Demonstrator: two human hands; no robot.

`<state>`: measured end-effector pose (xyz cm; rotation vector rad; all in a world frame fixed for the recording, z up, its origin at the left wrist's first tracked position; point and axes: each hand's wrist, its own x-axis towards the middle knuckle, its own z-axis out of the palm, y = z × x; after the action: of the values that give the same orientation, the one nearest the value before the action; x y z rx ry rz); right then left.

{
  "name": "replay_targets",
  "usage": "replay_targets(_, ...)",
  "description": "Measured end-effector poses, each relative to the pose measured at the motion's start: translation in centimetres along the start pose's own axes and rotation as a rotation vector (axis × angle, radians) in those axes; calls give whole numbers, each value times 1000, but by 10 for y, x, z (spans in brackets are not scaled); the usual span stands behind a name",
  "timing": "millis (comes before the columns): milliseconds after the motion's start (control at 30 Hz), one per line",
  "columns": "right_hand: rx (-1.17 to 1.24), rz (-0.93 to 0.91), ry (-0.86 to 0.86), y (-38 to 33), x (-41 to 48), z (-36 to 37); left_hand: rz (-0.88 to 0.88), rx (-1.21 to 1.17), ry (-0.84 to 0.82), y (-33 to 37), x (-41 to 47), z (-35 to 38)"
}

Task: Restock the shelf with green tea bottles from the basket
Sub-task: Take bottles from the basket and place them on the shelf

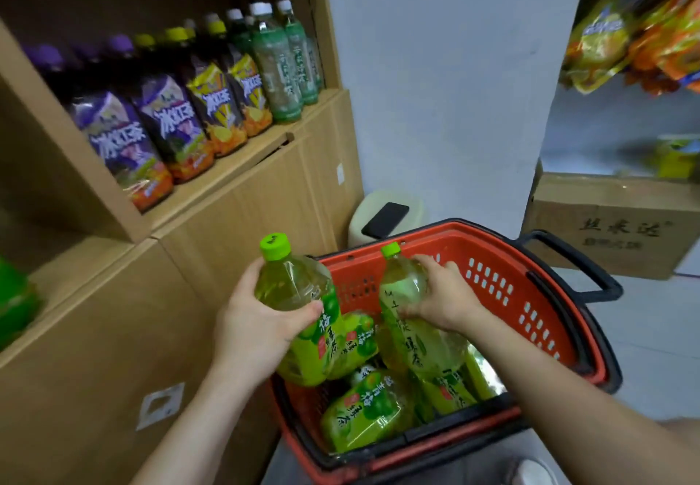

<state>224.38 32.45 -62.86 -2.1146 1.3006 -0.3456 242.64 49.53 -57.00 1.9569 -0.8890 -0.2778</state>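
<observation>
Two bottles [299,306] [413,318] near upright in hands, caps up.

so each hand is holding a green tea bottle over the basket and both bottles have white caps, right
Not quite: the caps are green, not white. The head view shows the left hand and right hand each gripping a green tea bottle, left bottle and right bottle, over the red basket. White caps appear only on the shelf bottles.

A black phone [385,219] lies on a pale container [361,219] by the white wall [435,68]. A printed cardboard box [613,227] sits on the floor right, orange snack packets [644,37] above it.
</observation>
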Motion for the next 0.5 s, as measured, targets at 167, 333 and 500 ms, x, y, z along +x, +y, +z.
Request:
replay_targets(167, 128, -305, 140, -95, -35, -42, 87, -68, 232, 34, -42, -92)
replay_targets(333, 429, -610, 169, -192, -79, -55, 154, -8, 497, 64, -89, -192)
replay_targets(500, 702, -850, 47, -272, -129, -42, 167, 110, 727, 73, -130, -274)
